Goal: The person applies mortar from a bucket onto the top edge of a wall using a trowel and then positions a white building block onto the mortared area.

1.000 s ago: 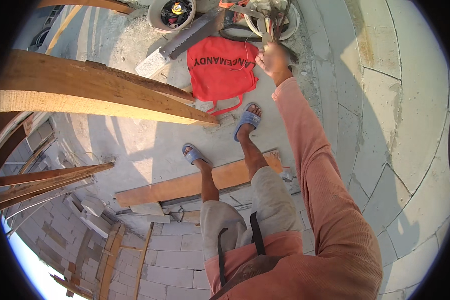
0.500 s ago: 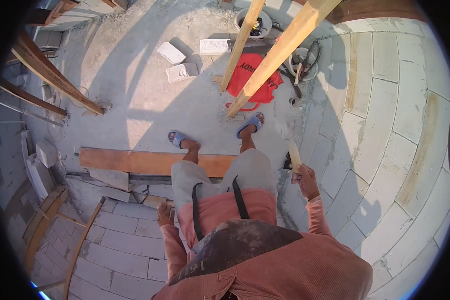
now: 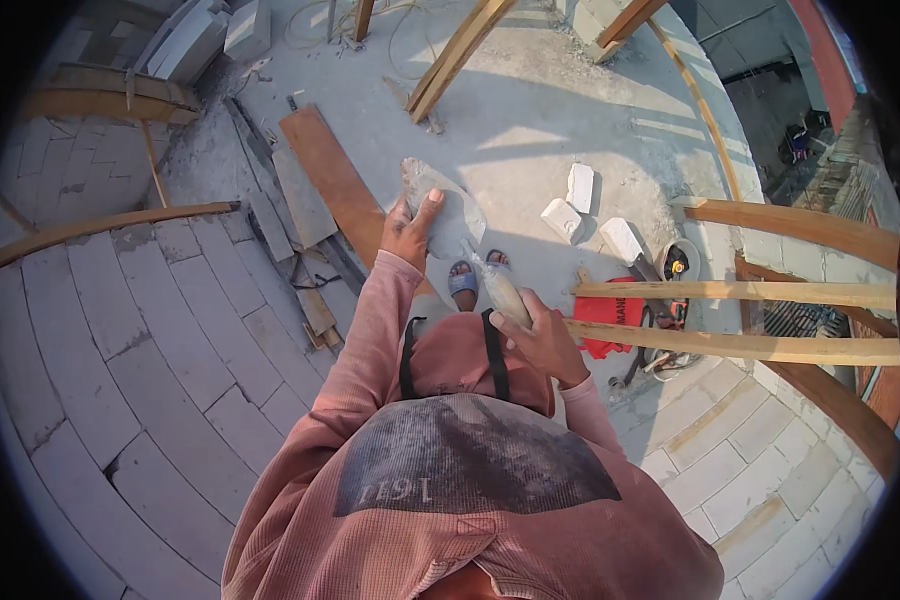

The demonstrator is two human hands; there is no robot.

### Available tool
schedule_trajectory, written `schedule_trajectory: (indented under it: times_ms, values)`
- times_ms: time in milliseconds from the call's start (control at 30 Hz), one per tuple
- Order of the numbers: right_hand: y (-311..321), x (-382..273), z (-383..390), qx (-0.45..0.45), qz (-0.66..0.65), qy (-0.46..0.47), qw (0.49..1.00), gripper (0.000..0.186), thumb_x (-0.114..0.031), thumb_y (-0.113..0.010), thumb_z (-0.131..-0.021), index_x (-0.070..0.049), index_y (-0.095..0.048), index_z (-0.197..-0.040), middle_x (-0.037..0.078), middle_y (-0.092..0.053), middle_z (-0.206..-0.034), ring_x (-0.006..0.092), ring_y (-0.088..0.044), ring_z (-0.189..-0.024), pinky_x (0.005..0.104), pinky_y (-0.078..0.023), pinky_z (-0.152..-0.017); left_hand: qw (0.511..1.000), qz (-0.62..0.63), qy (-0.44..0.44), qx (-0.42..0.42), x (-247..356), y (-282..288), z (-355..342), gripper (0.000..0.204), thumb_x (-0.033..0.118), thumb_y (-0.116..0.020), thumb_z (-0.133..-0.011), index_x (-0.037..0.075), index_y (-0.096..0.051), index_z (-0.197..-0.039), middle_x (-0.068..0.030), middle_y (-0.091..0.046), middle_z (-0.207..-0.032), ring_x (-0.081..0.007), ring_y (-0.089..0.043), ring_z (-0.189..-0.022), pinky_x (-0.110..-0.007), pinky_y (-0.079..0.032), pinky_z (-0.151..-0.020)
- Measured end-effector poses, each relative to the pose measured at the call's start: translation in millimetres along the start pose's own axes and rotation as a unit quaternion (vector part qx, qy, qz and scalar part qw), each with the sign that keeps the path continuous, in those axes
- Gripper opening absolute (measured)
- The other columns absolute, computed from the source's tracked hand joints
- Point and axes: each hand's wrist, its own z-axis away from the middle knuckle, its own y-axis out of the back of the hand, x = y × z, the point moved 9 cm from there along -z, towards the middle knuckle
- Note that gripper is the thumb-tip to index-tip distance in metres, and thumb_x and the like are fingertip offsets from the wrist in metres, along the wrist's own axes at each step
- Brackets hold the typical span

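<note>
A pale, dusty trowel (image 3: 455, 210) is held in front of my torso. My left hand (image 3: 411, 228) grips its flat blade, thumb on top, and my right hand (image 3: 532, 335) is closed round its handle. Below the tool my blue sandals (image 3: 462, 278) rest on the dusty concrete floor, with a long brown board (image 3: 325, 170) beside them on the left.
Timber posts (image 3: 440, 70) and beams (image 3: 730, 340) cross the area. At the right lie a red bag (image 3: 610, 310), white block pieces (image 3: 578, 188) and a bucket of tools (image 3: 678, 262). Weathered planks (image 3: 282, 210) lie left; block walls (image 3: 140, 360) rise on both sides.
My right hand has left the tools on the floor and raised the trowel to my front. My left hand has come up and taken its blade. The view has swung round.
</note>
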Motion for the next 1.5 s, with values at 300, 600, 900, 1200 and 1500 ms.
schedule_trajectory:
  times_ms: [300, 600, 900, 1200, 1500]
  values:
    - [-14, -148, -134, 0.035, 0.122, 0.213, 0.969, 0.050, -0.043, -0.066, -0.097, 0.003, -0.056, -0.113, 0.027, -0.068, -0.085, 0.0502, -0.068, -0.080, 0.0550, -0.053, -0.066, 0.991, 0.068, -0.104, 0.046, 137, 51, -91, 0.049, 0.034, -0.070, -0.099, 0.002, -0.057, -0.134, -0.0065, -0.067, -0.117, -0.0142, -0.064, -0.100, -0.030, -0.054, -0.089]
    - [-60, -268, -288, -0.129, 0.237, 0.221, 0.937, 0.054, -0.048, -0.066, -0.096, -0.001, -0.057, -0.119, 0.027, -0.071, -0.087, 0.0462, -0.071, -0.081, 0.0527, -0.056, -0.069, 0.963, 0.167, -0.088, 0.194, 192, 178, -159, 0.051, 0.021, -0.074, -0.096, 0.003, -0.048, -0.136, -0.0102, -0.062, -0.121, -0.0210, -0.066, -0.106, -0.037, -0.060, -0.088]
    - [-169, -406, -493, -0.337, 0.044, 0.000, 0.941, 0.052, -0.049, -0.065, -0.097, 0.000, -0.058, -0.113, 0.013, -0.060, -0.069, 0.0380, -0.062, -0.062, 0.0447, -0.052, -0.062, 0.963, 0.159, -0.032, 0.214, 304, 321, -300, 0.050, 0.023, -0.068, -0.100, 0.001, -0.046, -0.139, -0.0125, -0.064, -0.122, -0.0235, -0.069, -0.107, -0.038, -0.063, -0.087]
    - [-183, -569, -673, -0.161, 0.179, 0.113, 0.964, 0.058, -0.058, -0.060, -0.097, -0.001, -0.061, -0.109, 0.031, -0.069, -0.091, 0.0507, -0.067, -0.090, 0.0494, -0.051, -0.074, 0.976, 0.051, -0.030, 0.211, 474, 410, -490, 0.052, 0.041, -0.062, -0.102, 0.002, -0.052, -0.135, -0.0114, -0.069, -0.114, -0.0207, -0.073, -0.098, -0.039, -0.066, -0.079]
    - [-150, -760, -861, -0.063, 0.096, 0.213, 0.970, 0.051, -0.048, -0.066, -0.097, 0.001, -0.060, -0.107, 0.021, -0.064, -0.077, 0.0439, -0.065, -0.072, 0.0462, -0.051, -0.068, 0.974, 0.180, -0.032, 0.131, 658, 435, -720, 0.037, 0.039, -0.065, -0.101, 0.008, -0.061, -0.119, -0.0053, -0.071, -0.108, -0.0161, -0.073, -0.088, -0.031, -0.061, -0.079]
